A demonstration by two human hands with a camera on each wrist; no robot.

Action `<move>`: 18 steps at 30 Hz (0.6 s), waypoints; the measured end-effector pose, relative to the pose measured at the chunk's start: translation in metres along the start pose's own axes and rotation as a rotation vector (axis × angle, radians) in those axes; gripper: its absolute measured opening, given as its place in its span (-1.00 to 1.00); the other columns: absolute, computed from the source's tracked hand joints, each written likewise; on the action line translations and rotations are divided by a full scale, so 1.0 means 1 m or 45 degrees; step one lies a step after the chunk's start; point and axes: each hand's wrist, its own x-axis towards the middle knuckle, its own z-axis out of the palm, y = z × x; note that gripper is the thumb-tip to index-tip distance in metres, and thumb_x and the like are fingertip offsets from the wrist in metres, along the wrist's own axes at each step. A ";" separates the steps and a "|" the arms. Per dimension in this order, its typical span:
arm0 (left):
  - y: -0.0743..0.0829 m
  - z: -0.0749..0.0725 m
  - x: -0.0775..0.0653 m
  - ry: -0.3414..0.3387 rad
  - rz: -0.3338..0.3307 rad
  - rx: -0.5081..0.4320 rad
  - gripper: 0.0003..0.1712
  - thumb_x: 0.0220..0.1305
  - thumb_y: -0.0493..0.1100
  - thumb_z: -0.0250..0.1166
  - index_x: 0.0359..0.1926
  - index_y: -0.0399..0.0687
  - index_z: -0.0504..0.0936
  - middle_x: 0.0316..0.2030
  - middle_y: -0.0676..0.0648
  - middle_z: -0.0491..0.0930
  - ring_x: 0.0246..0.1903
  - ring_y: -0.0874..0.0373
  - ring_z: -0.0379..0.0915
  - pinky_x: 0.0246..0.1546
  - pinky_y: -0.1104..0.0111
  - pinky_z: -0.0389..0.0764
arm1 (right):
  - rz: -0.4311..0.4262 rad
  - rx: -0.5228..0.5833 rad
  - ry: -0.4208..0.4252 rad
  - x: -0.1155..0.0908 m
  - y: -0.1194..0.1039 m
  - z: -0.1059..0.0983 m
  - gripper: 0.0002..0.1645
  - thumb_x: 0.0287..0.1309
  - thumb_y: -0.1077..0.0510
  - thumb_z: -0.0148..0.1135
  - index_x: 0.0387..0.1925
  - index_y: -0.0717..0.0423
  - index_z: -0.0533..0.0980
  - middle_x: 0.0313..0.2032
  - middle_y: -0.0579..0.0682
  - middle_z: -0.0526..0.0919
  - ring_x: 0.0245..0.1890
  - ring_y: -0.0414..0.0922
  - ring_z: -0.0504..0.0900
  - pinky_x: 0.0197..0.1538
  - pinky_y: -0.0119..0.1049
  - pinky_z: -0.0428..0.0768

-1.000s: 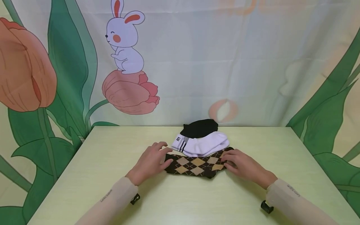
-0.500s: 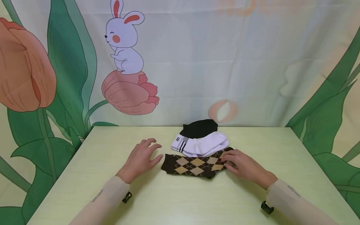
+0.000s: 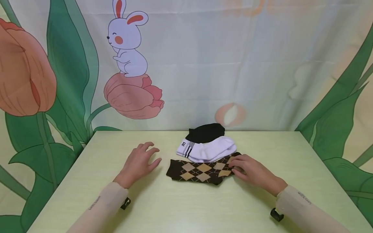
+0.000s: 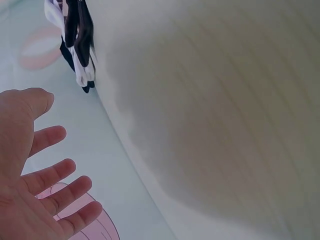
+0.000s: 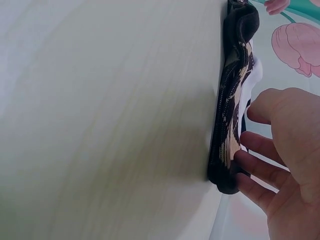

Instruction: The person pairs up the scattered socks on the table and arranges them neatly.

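Note:
A brown-black argyle sock [image 3: 201,171] with tan diamonds lies flat in the head view, its cuff to the left. My right hand [image 3: 250,170] rests its fingertips on the toe end. In the right wrist view, the right hand's thumb stands apart from its fingers, which touch the dark toe of the argyle sock [image 5: 232,110]. Left of the cuff, my left hand [image 3: 138,165] hovers with loosely spread fingers and holds nothing; the left wrist view shows its palm and bare fingers. Just behind the argyle sock lie a white sock [image 3: 208,149] with black stripes and a black sock [image 3: 207,132].
The socks lie in a close row on a pale wooden table [image 3: 180,207], the black one near its back edge. A printed curtain [image 3: 186,64] with a rabbit and tulips hangs right behind that edge.
My left hand has let go of the argyle sock's cuff and moved away to the left. The right hand has stayed at the toe end, and the socks lie nearly as before.

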 end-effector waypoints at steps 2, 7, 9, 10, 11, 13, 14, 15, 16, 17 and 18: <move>-0.002 0.000 -0.001 -0.004 -0.010 0.005 -0.60 0.29 0.05 0.43 0.03 -0.08 0.73 0.14 -0.24 0.57 0.08 -0.21 0.49 0.00 -0.08 0.58 | 0.004 -0.002 0.001 0.000 0.000 0.000 -0.80 0.28 0.18 0.40 -0.07 0.05 0.72 0.02 -0.03 0.70 0.04 -0.05 0.64 0.09 -0.11 0.64; -0.007 -0.001 -0.003 -0.009 -0.039 0.009 -0.60 0.30 0.05 0.42 0.02 -0.10 0.73 0.15 -0.26 0.55 0.09 -0.24 0.47 0.00 -0.11 0.57 | 0.014 -0.014 0.000 -0.001 0.001 -0.001 -0.79 0.28 0.17 0.40 -0.06 0.05 0.72 0.00 -0.04 0.71 0.03 -0.05 0.64 0.08 -0.11 0.64; -0.009 -0.001 -0.003 -0.007 -0.047 0.006 -0.60 0.30 0.04 0.42 0.02 -0.11 0.73 0.16 -0.27 0.55 0.11 -0.26 0.46 0.01 -0.13 0.56 | 0.016 -0.015 0.000 -0.001 0.001 -0.002 -0.79 0.29 0.17 0.39 -0.05 0.05 0.72 0.00 -0.04 0.70 0.03 -0.06 0.64 0.07 -0.11 0.64; -0.011 0.000 -0.004 -0.005 -0.049 0.008 -0.61 0.31 0.04 0.42 0.02 -0.11 0.73 0.16 -0.27 0.55 0.11 -0.27 0.46 0.01 -0.14 0.55 | 0.015 -0.013 0.000 -0.001 0.001 -0.003 -0.79 0.29 0.17 0.39 -0.05 0.05 0.72 0.00 -0.04 0.70 0.02 -0.06 0.64 0.07 -0.11 0.64; -0.012 0.000 -0.004 -0.003 -0.053 0.008 -0.61 0.31 0.04 0.42 0.01 -0.12 0.73 0.16 -0.28 0.54 0.12 -0.27 0.46 0.02 -0.15 0.55 | 0.016 -0.011 0.001 -0.002 0.001 -0.003 -0.78 0.29 0.17 0.39 -0.04 0.05 0.72 0.00 -0.04 0.70 0.02 -0.06 0.64 0.07 -0.12 0.64; -0.014 0.000 -0.004 -0.001 -0.061 0.006 -0.61 0.31 0.03 0.42 0.01 -0.12 0.72 0.17 -0.29 0.54 0.13 -0.29 0.45 0.04 -0.16 0.54 | 0.019 -0.008 0.002 -0.002 0.002 -0.004 -0.78 0.29 0.17 0.39 -0.04 0.06 0.72 -0.01 -0.04 0.70 0.02 -0.06 0.64 0.06 -0.12 0.64; -0.015 0.000 -0.004 0.000 -0.066 0.008 -0.61 0.31 0.03 0.42 0.01 -0.12 0.72 0.17 -0.30 0.53 0.14 -0.30 0.44 0.05 -0.17 0.53 | 0.023 -0.012 0.002 -0.002 0.002 -0.004 -0.77 0.29 0.17 0.40 -0.04 0.06 0.72 -0.01 -0.04 0.70 0.02 -0.06 0.64 0.06 -0.11 0.64; -0.016 0.000 -0.004 -0.001 -0.070 0.009 -0.61 0.31 0.03 0.42 0.01 -0.12 0.72 0.17 -0.30 0.53 0.15 -0.30 0.44 0.06 -0.18 0.52 | 0.025 -0.018 0.002 -0.003 0.002 -0.005 -0.77 0.29 0.16 0.40 -0.04 0.06 0.72 -0.02 -0.03 0.70 0.02 -0.05 0.64 0.06 -0.11 0.64; -0.017 0.000 -0.004 -0.002 -0.074 0.009 -0.61 0.31 0.03 0.42 0.01 -0.13 0.72 0.18 -0.31 0.53 0.16 -0.31 0.43 0.07 -0.18 0.52 | 0.031 -0.024 0.001 -0.003 0.002 -0.005 -0.77 0.29 0.15 0.40 -0.04 0.06 0.72 -0.02 -0.03 0.70 0.02 -0.05 0.64 0.07 -0.10 0.64; -0.018 0.000 -0.004 -0.003 -0.079 0.008 -0.61 0.31 0.03 0.42 0.01 -0.13 0.72 0.19 -0.31 0.53 0.17 -0.31 0.43 0.08 -0.18 0.51 | 0.036 -0.031 0.002 -0.004 0.003 -0.005 -0.77 0.29 0.15 0.41 -0.04 0.06 0.72 -0.02 -0.03 0.70 0.02 -0.04 0.63 0.07 -0.09 0.64; -0.019 0.000 -0.004 -0.005 -0.082 0.007 -0.61 0.31 0.03 0.42 0.01 -0.13 0.72 0.19 -0.32 0.53 0.17 -0.31 0.43 0.09 -0.19 0.51 | 0.039 -0.037 0.002 -0.004 0.003 -0.006 -0.77 0.29 0.14 0.41 -0.04 0.06 0.72 -0.03 -0.02 0.70 0.02 -0.04 0.64 0.08 -0.08 0.64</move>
